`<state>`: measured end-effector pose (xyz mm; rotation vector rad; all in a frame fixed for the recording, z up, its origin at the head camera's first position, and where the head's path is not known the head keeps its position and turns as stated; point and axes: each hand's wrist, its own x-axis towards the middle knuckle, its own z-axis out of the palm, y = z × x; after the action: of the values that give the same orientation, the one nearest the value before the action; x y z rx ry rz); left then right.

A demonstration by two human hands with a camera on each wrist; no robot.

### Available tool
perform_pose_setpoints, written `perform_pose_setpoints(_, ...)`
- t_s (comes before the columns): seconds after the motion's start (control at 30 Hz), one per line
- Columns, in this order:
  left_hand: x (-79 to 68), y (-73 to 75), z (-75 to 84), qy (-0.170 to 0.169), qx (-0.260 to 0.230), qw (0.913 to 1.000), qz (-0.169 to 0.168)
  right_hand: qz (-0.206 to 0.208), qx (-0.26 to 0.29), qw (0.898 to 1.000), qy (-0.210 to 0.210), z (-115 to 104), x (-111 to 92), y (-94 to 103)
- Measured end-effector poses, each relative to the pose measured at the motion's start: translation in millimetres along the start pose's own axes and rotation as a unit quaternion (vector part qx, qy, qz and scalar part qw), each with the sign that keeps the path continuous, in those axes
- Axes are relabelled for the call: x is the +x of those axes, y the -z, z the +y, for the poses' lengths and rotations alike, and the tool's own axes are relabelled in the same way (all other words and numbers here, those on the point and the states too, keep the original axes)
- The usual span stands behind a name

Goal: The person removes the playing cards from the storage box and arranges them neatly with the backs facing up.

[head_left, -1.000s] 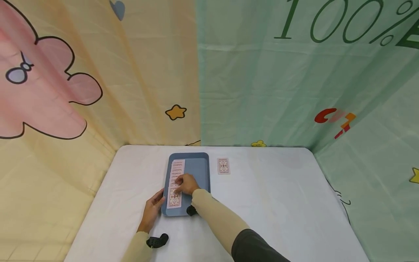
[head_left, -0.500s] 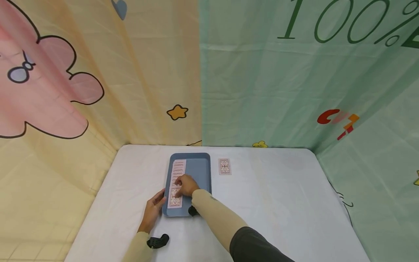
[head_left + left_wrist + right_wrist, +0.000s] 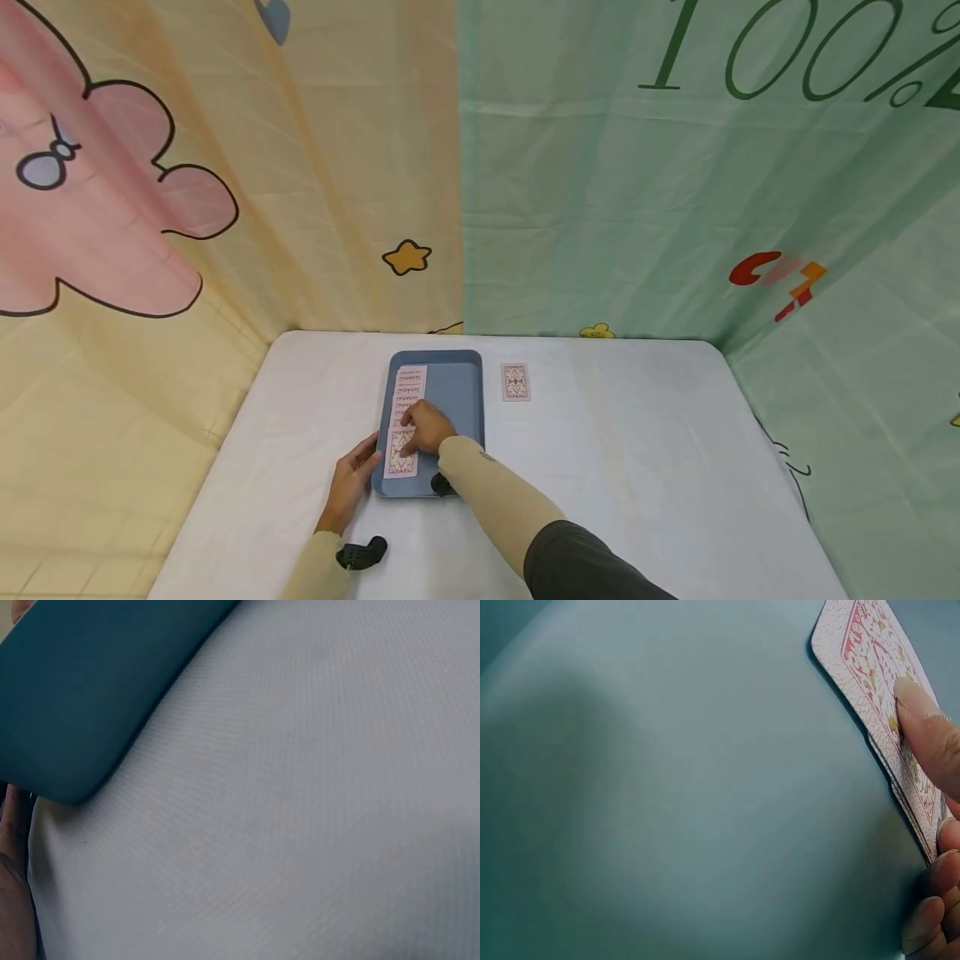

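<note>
A column of overlapping playing cards (image 3: 410, 387), backs up with a red pattern, lies along the left side of a blue-grey tray (image 3: 457, 383). My right hand (image 3: 431, 427) reaches over the column. Its thumb (image 3: 922, 724) presses on the back of the nearest card (image 3: 870, 667), and its other fingers are bent beside the card's edge. My left hand (image 3: 351, 479) touches the tray's left edge, its fingers fairly straight. In the left wrist view part of that hand (image 3: 15, 877) shows beside the tray corner (image 3: 82, 712).
A single face-down playing card (image 3: 516, 382) lies on the white table (image 3: 637, 467) to the right of the tray. Patterned curtains (image 3: 562, 208) stand close behind the table and along its sides.
My right thumb has slid slightly toward the near end of the nearest card, widening the gap to the index finger. My left hand has stayed at the tray edge.
</note>
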<state>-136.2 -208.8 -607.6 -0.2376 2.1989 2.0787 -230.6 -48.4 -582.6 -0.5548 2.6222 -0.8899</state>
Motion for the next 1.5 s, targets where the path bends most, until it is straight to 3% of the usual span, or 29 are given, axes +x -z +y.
perform_pose_setpoints(0.3,-0.1,-1.5,-1.7,-0.025,0.015,0.9995,0.016,-0.003,-0.029,1.0,0.002,-4.5,-4.7,3.4)
perform_pose_setpoints(0.87,-2.6,-2.6,4.3,0.007,-0.003,1.0,0.004,-0.008,0.002,1.0,0.019,-2.4,-3.0,1.9)
perform_pose_setpoints(1.13,-0.9,-2.0,4.2,0.013,-0.011,0.9998,0.001,0.0,-0.027,0.999,0.018,-4.0,-1.7,1.4)
perform_pose_setpoints(1.5,-2.0,-2.7,4.0,0.01,-0.005,0.9999,0.004,-0.025,-0.053,0.998,0.023,-5.7,-2.5,1.3)
